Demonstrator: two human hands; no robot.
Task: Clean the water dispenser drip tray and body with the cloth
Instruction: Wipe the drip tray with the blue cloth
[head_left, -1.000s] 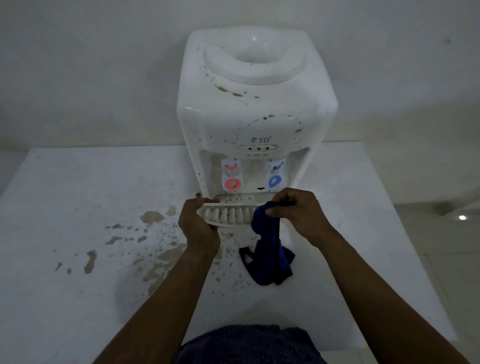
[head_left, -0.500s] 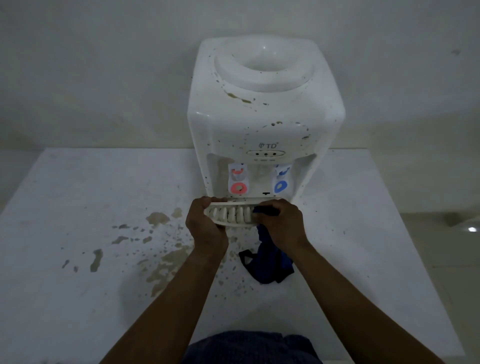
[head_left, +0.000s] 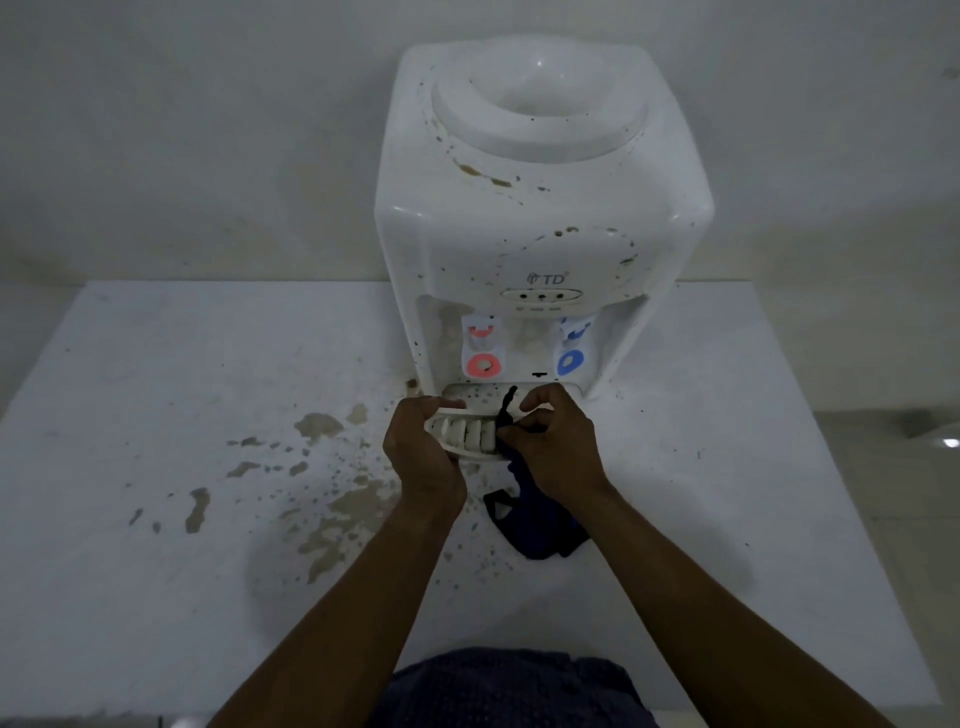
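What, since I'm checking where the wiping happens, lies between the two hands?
The head view shows the white drip tray between the left hand and the right hand, with the dark cloth bunched at its right end.

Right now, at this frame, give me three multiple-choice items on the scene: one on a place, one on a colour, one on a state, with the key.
1. Where is the drip tray?
A) on the floor
B) just in front of the dispenser base, held by the left hand
C) on top of the dispenser

2. What colour is the cloth?
A) dark blue
B) yellow
C) white

3. What is the right hand doing?
A) lying flat on the table
B) pressing a tap
C) gripping the cloth against the tray

Key: 1 B, left fingers curl round the tray's end; 2 A, the hanging fabric reads dark blue; 3 C, its fingers pinch the cloth at the tray.
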